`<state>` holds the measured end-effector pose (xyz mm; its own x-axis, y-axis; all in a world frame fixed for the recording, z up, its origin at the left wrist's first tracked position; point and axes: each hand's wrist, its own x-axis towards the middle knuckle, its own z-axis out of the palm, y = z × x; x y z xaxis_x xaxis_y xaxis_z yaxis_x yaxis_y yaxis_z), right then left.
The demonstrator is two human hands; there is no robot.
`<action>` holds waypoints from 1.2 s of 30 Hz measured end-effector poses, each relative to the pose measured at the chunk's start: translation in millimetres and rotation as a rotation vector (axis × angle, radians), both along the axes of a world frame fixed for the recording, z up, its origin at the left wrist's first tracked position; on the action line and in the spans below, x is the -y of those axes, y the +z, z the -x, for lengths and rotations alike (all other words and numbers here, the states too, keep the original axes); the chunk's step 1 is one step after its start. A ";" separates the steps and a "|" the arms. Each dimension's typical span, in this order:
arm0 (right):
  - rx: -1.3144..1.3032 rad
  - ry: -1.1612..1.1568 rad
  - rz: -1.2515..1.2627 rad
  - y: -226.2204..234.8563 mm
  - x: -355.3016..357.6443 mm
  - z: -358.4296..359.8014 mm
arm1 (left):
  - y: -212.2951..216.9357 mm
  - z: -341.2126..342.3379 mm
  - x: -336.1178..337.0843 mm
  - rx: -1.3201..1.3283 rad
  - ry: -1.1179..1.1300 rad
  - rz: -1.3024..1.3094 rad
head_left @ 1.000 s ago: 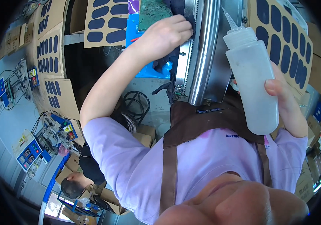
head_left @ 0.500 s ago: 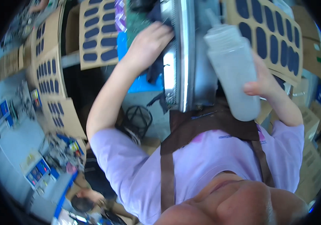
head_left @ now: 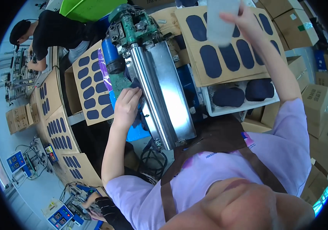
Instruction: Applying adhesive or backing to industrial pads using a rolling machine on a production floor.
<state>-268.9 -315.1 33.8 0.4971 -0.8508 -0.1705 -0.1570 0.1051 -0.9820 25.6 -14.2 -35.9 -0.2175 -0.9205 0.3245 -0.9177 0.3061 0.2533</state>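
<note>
My left hand [head_left: 126,104] presses a dark cloth [head_left: 135,83] against the long shiny steel roller [head_left: 153,96] of a machine with a green head [head_left: 133,21] and a blue motor [head_left: 110,57]. My right hand [head_left: 245,20] is raised at the top of the view. It grips a translucent white plastic bottle [head_left: 220,21], which hangs above a cardboard sheet covered with dark oval pieces [head_left: 233,53]. The bottle's top is cut off by the frame edge.
A white tray [head_left: 210,109] right of the machine holds dark oval pads. More cardboard sheets with dark ovals [head_left: 91,88] line the left. Stacked cardboard boxes [head_left: 317,99] stand at right. A co-worker in black [head_left: 56,30] works at top left; another person's gloved hand [head_left: 104,205] is at the bottom.
My right hand has lifted the bottle higher and farther from me. My left hand stays on the roller with the cloth. The view has tilted, showing more of the machine.
</note>
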 end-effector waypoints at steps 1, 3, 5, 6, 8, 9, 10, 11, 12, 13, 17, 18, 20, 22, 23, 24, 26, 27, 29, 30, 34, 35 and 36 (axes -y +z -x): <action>-0.030 -0.033 -0.033 -5.6 2.6 3.2 | 0.6 2.4 0.2 0.010 0.049 -0.055; 0.064 0.072 -0.060 -28.6 -1.5 20.0 | 1.5 5.6 -0.3 0.032 0.027 -0.072; 0.098 0.225 0.137 -60.8 18.3 24.4 | 2.0 7.2 -5.9 0.045 0.042 -0.050; 0.073 0.150 0.313 -75.8 49.9 19.8 | 1.8 7.5 -9.3 0.054 0.084 -0.090; -0.010 -0.145 0.710 -108.1 134.6 7.9 | -1.9 4.9 -12.7 0.060 0.091 -0.091; -0.075 -0.274 0.818 -128.3 181.4 0.6 | -5.7 4.5 -14.0 0.068 0.101 -0.056; -0.186 -0.411 0.808 -152.1 225.2 -5.1 | -9.3 3.4 -15.6 0.080 0.099 -0.038; -0.317 -0.480 0.761 -176.8 261.4 -5.3 | -12.4 2.2 -17.7 0.070 0.105 -0.011; -0.431 -0.480 0.731 -200.6 289.9 -2.9 | -15.0 -0.5 -18.0 0.070 0.092 -0.015; -0.427 -0.421 0.755 -222.6 309.1 0.1 | -18.1 -1.6 -18.9 0.080 0.079 0.001; -0.519 -0.423 0.623 -254.6 329.9 18.5 | -25.5 -1.8 -22.1 0.053 0.115 -0.004; -0.434 -0.360 0.672 -251.8 326.1 22.9 | -26.8 -2.0 -21.3 0.048 0.089 0.026; -0.566 -0.371 0.700 -237.1 317.2 30.5 | -29.2 -3.7 -18.2 0.054 0.075 0.107; -0.690 -0.456 0.876 -219.9 304.9 38.7 | -31.2 -8.7 -12.9 0.093 0.039 0.155; -0.714 -0.449 0.909 -211.4 297.3 43.3 | -33.0 -12.8 -7.1 0.074 0.064 0.114; -0.622 -0.428 0.887 -200.4 285.5 56.2 | -34.2 -17.0 -2.0 0.090 0.061 0.149; -0.538 -0.412 0.873 -180.2 259.9 73.4 | -33.8 -21.1 -1.5 0.099 0.055 0.193; -0.517 -0.398 0.818 -172.2 244.7 81.2 | -33.1 -20.8 -3.6 0.041 0.046 0.179; -0.486 -0.374 0.705 -157.7 211.2 97.6 | -30.6 -18.5 -9.5 -0.084 0.023 0.147; -0.474 -0.364 0.648 -150.5 195.1 105.8 | -29.2 -17.4 -11.6 -0.149 0.010 0.129; -0.469 -0.344 0.606 -139.6 143.9 126.9 | -21.8 -29.0 -12.7 0.138 -0.070 0.009; -0.451 -0.330 0.588 -138.9 136.8 129.6 | -21.2 -32.3 -13.0 0.241 -0.096 -0.030; -0.464 -0.341 0.588 -138.7 131.2 131.8 | -21.8 -34.2 -13.2 0.296 -0.126 -0.027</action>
